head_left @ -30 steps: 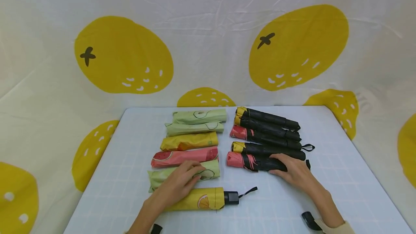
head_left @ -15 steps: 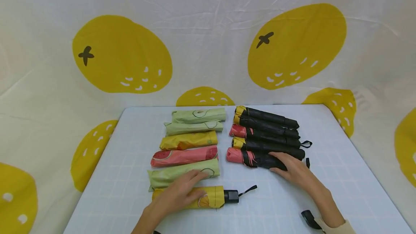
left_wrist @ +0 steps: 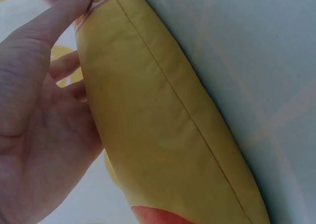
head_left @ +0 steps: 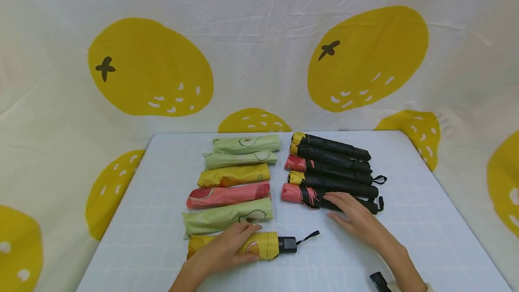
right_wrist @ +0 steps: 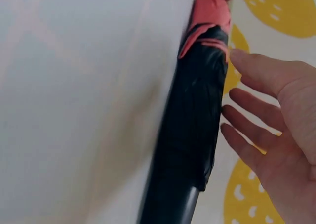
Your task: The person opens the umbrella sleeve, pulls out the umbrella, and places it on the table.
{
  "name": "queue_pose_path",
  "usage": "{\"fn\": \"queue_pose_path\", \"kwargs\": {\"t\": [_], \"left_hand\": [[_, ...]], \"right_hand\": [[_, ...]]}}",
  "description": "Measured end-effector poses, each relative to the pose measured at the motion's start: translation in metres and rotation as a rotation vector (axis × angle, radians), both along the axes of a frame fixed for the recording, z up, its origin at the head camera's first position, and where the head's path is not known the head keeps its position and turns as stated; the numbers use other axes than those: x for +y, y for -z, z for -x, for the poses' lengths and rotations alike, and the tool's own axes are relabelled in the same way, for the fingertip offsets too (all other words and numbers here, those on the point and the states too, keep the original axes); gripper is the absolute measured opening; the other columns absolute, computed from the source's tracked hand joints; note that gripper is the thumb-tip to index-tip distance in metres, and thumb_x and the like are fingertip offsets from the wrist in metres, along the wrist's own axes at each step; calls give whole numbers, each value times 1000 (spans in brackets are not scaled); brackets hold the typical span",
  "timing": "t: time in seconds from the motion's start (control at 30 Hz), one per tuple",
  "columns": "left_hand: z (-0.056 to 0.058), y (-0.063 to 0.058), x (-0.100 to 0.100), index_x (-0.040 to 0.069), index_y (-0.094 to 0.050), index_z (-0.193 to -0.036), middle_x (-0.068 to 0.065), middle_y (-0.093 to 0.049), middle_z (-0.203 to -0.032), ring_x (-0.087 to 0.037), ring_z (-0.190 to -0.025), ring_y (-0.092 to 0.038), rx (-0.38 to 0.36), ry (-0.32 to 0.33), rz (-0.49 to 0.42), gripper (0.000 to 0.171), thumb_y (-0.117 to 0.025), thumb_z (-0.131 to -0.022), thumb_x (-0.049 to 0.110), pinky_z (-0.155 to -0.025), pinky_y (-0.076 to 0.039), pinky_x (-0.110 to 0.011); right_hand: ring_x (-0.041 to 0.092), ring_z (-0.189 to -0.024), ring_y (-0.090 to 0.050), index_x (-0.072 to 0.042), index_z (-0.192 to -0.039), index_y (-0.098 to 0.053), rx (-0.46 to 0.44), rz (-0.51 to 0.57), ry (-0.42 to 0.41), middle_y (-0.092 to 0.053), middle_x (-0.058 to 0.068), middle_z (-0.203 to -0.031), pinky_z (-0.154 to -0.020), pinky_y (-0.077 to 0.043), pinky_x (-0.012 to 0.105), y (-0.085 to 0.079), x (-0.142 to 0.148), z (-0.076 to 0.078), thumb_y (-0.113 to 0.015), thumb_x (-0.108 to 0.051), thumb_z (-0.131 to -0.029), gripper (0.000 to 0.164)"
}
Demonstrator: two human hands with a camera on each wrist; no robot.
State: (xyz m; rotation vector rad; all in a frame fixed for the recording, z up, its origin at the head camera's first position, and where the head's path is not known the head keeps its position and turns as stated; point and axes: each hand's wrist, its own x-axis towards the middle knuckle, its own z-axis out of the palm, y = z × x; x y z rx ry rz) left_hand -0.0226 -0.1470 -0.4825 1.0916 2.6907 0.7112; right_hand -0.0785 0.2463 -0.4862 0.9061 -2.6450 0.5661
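Observation:
A folded yellow umbrella [head_left: 268,248] with an orange-slice print and black handle lies nearest the front. My left hand [head_left: 227,243] straddles it, fingers along the far side and thumb on the near side. In the left wrist view the thumb touches the yellow cloth [left_wrist: 148,105], and the other fingers pass partly out of sight behind it. My right hand [head_left: 357,221] hovers at a folded black umbrella with a pink end [head_left: 293,194], fingers spread. The right wrist view shows the fingertips beside that umbrella's black cover [right_wrist: 195,105], not wrapped round it.
Behind the yellow umbrella lie several more in a left column, among them a green avocado one [head_left: 215,220] and a red watermelon one [head_left: 231,196]. Several black umbrellas [head_left: 336,148] form a right column. The white table [head_left: 134,220] meets a fruit-print curtain [head_left: 259,66].
My left hand has come off the front green umbrella and down over the yellow one. My right hand has loosened from the black-and-pink umbrella, which has shifted slightly back against its neighbour.

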Motion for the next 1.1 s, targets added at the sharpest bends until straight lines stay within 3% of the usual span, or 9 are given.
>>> {"fn": "queue_pose_path", "kwargs": {"t": [0.1, 0.43, 0.8, 0.97, 1.1], "left_hand": [[-1, 0, 2, 9, -51, -149, -3, -59, -131, -15, -115, -57, -21, 1, 17, 65, -73, -96, 41, -102, -51, -35], [1, -1, 6, 13, -50, -150, -3, -59, -131, -16, -114, -57, -87, -38, 109, 67, -79, -93, 35, -103, -51, -37], [2, 3, 8, 9, -57, -138, 3, -59, -114, -10, -101, -55, 9, 21, 58, 53, -78, -93, 27, -92, -52, -29], [0, 2, 9, 10, -57, -137, 3, -59, -115, -10, -102, -55, -3, 7, 63, 48, -76, -96, 26, -94, -52, -31], [-1, 0, 9, 12, -55, -138, 4, -59, -117, -10, -104, -56, 4, -9, 49, 47, -73, -97, 26, -96, -52, -31]], "right_hand": [[21, -118, -62, -10, -131, -69, -25, 16, -17, -65, 3, -129, -97, -54, 37, -1, -5, -4, -91, -12, -78, 57], [20, -118, -61, -8, -129, -70, -148, 47, -100, -66, 2, -128, -94, -56, 45, -5, -34, -10, -86, -15, -85, 48], [16, -117, -61, -10, -128, -69, -215, 87, -244, -64, -2, -131, -95, -56, 40, -4, -58, -17, -80, -17, -91, 40], [14, -120, -61, -13, -135, -66, -330, 75, -304, -64, -6, -133, -98, -55, 39, -4, -70, -25, -66, -33, -102, 38], [14, -121, -61, -14, -139, -63, -424, 60, -342, -64, -5, -134, -100, -54, 39, -3, -78, -29, -59, -42, -104, 45]]}}
